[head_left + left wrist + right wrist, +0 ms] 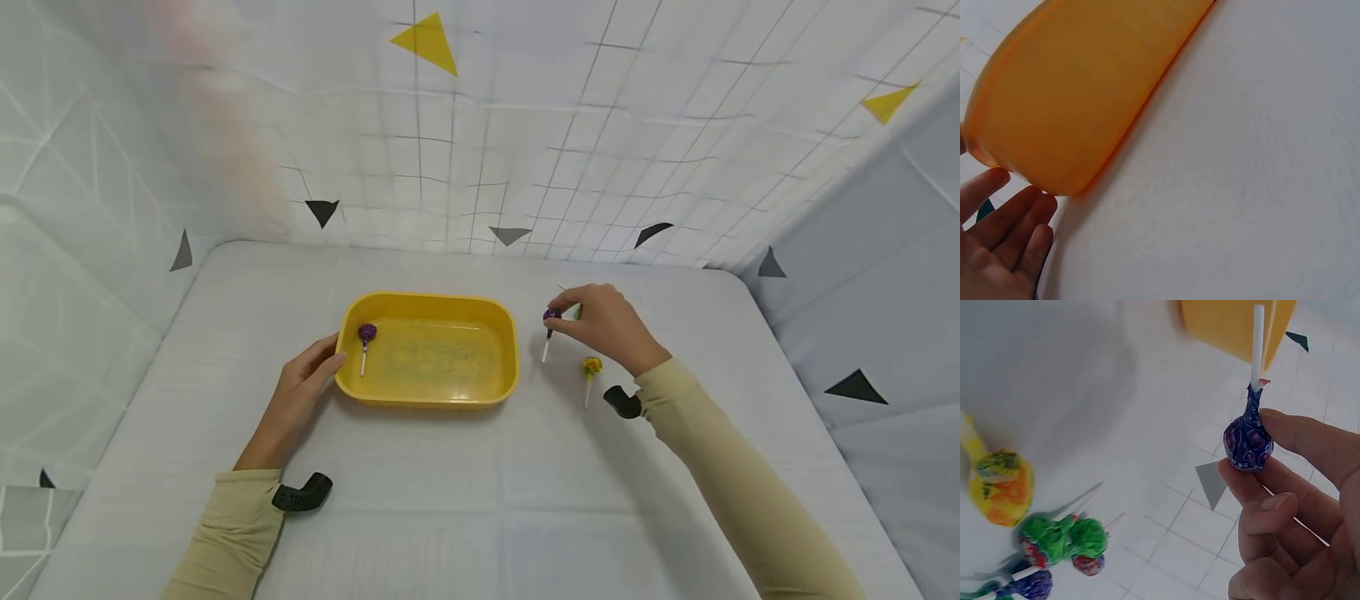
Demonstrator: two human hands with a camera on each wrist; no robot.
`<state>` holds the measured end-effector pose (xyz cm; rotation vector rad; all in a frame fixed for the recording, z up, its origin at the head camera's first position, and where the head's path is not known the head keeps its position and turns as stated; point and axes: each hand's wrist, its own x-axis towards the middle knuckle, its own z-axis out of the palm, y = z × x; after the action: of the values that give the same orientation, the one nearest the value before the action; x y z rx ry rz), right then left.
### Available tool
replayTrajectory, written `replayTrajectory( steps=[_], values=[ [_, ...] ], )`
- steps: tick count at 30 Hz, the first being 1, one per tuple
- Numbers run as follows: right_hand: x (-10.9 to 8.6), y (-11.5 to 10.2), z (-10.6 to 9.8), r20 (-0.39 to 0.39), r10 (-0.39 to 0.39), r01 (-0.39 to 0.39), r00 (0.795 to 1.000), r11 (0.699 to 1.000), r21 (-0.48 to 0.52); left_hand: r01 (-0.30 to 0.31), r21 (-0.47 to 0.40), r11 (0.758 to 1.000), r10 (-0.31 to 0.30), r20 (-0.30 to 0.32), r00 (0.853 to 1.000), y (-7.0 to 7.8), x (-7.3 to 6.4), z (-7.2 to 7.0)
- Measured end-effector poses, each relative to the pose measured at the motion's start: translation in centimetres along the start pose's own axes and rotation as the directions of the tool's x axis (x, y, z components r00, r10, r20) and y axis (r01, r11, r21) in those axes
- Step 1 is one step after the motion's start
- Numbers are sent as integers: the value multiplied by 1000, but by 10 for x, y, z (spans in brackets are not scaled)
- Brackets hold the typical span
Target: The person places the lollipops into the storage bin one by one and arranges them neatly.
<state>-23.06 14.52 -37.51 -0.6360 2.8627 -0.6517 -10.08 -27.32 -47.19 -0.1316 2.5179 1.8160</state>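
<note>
My right hand (611,325) pinches a purple-wrapped lollipop (1249,444) between thumb and fingertips, its white stick pointing down in the head view. It is held to the right of a yellow tray (427,405). With relaxed fingers, my left hand (300,387) touches the tray's left end; the left wrist view shows fingertips against the outer wall. Inside the tray, near its left side, lies another purple lollipop (367,333). A yellow lollipop (592,366) lies on the table below my right hand. Green lollipops (1047,537) and a further purple lollipop (1032,585) are mostly hidden behind that hand in the head view.
The tray stands on a table covered with a white cloth (420,517). White sheets with grid lines and dark and yellow triangles surround the table at the back and sides. A black device (303,492) is worn on the left wrist, another (622,402) on the right.
</note>
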Motion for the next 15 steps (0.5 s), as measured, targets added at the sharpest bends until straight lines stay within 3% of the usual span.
replayTrajectory(
  steps=[15],
  values=[
    [19, -34, -3, 35, -58, 58, 998, 998, -15, 6, -8, 1000, -6, 7, 1000, 1, -1, 0]
  ],
)
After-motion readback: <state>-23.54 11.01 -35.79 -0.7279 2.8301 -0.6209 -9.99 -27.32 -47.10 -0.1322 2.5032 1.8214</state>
